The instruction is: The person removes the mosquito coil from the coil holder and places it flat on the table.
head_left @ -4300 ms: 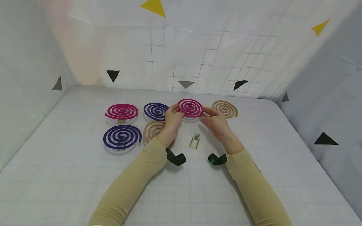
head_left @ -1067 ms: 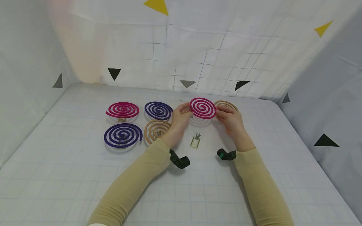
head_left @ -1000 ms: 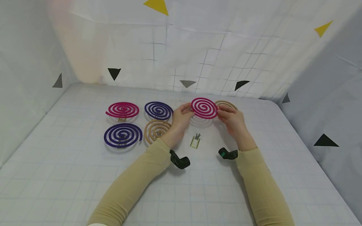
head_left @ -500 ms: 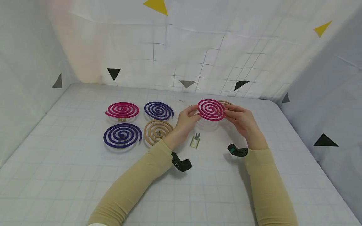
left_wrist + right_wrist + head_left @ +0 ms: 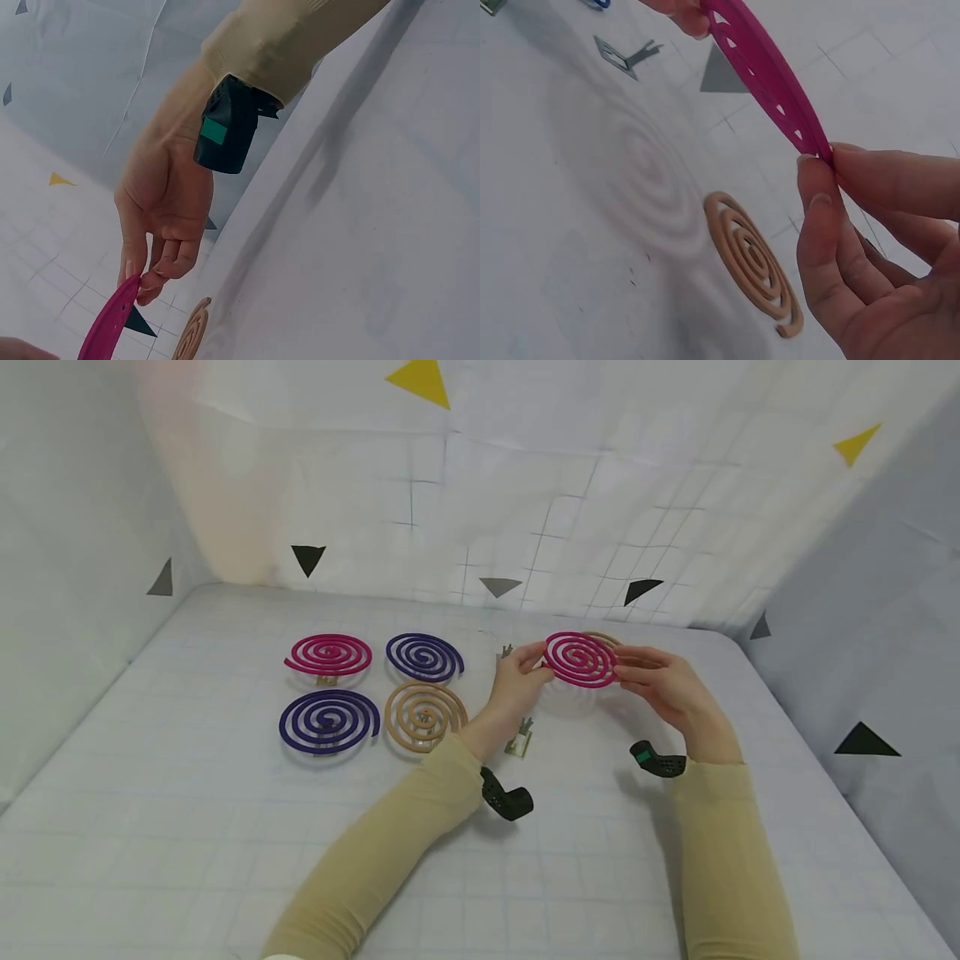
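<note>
A pink mosquito coil (image 5: 579,658) is held above the table between both hands. My left hand (image 5: 513,689) pinches its left rim. On the opposite rim, my right hand (image 5: 675,693) pinches with thumb and fingertips, seen closely in the right wrist view. The coil is tilted, and its spiral shadow falls on the table below. Behind it lies a tan coil (image 5: 754,259), mostly covered in the head view. A small metal stand (image 5: 519,741) with upright prongs sits near my left wrist; a second stand (image 5: 506,652) shows partly behind the left fingers.
Left of the hands, coils sit in two rows: a pink coil (image 5: 327,652) and a purple coil (image 5: 424,656) at the back, another purple coil (image 5: 327,721) and a tan coil (image 5: 425,716) in front. Metal stands show under several. White walls border the table (image 5: 570,877).
Both hands have carried the pink coil rightward and slightly nearer, over the tan coil's front edge. The back stand has come into view, while the left wrist now partly covers the front stand.
</note>
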`<move>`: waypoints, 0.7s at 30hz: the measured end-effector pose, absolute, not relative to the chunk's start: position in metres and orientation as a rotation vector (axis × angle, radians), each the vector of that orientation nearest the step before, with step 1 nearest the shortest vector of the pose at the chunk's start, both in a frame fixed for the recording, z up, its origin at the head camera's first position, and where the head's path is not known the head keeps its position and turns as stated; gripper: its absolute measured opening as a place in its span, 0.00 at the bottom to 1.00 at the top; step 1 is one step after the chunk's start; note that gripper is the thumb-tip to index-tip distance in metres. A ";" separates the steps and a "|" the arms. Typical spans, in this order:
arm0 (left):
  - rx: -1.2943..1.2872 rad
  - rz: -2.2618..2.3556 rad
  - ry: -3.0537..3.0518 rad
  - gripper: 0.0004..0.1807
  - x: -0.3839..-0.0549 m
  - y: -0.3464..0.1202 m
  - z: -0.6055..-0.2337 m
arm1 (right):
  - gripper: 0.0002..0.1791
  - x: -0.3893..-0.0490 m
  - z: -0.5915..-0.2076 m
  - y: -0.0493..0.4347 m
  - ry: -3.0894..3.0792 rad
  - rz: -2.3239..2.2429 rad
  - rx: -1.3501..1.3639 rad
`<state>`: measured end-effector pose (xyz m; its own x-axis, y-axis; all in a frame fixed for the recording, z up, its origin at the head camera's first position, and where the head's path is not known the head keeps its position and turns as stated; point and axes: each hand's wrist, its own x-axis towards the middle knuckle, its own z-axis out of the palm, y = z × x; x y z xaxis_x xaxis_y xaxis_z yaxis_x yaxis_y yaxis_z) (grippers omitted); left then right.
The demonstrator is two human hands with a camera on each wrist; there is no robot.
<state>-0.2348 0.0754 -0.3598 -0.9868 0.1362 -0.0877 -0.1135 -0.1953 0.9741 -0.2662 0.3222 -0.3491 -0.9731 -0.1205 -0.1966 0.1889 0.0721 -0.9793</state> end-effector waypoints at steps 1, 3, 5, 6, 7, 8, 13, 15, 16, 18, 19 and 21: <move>0.022 2.305 1.880 0.28 -0.234 0.078 -0.359 | 0.33 -0.266 -0.349 0.325 2.125 -1.991 0.062; 0.012 2.310 1.872 0.28 -0.233 0.083 -0.360 | 0.33 -0.264 -0.350 0.332 2.118 -2.000 0.043; -0.003 2.316 1.866 0.28 -0.232 0.087 -0.361 | 0.33 -0.263 -0.350 0.338 2.102 -2.011 0.024; -0.012 2.326 1.855 0.27 -0.232 0.089 -0.363 | 0.32 -0.263 -0.350 0.340 2.094 -2.020 0.019; -0.013 2.335 1.849 0.27 -0.232 0.092 -0.363 | 0.32 -0.263 -0.350 0.343 2.092 -2.020 0.019; -0.018 2.346 1.839 0.27 -0.232 0.094 -0.364 | 0.31 -0.262 -0.350 0.345 2.087 -2.024 0.018; -0.039 2.383 1.798 0.26 -0.235 0.107 -0.367 | 0.31 -0.260 -0.352 0.355 2.084 -2.004 0.016; -0.052 2.387 1.801 0.26 -0.235 0.111 -0.368 | 0.31 -0.259 -0.352 0.358 2.121 -1.969 0.023; -0.057 2.391 1.800 0.26 -0.235 0.114 -0.368 | 0.31 -0.259 -0.352 0.359 2.141 -1.950 0.027; -0.074 2.400 1.794 0.25 -0.234 0.118 -0.369 | 0.30 -0.258 -0.353 0.362 2.180 -1.911 0.033; -0.085 2.408 1.783 0.25 -0.234 0.121 -0.369 | 0.30 -0.258 -0.354 0.364 2.200 -1.891 0.035; -0.105 2.425 1.757 0.24 -0.232 0.125 -0.369 | 0.31 -0.258 -0.354 0.369 2.210 -1.878 0.027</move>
<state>-0.2325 0.1246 -0.3691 -0.9871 0.0759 -0.1409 -0.1575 -0.3055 0.9391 -0.2575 0.3686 -0.3542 -0.9709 -0.1405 -0.1939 0.1687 0.1734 -0.9703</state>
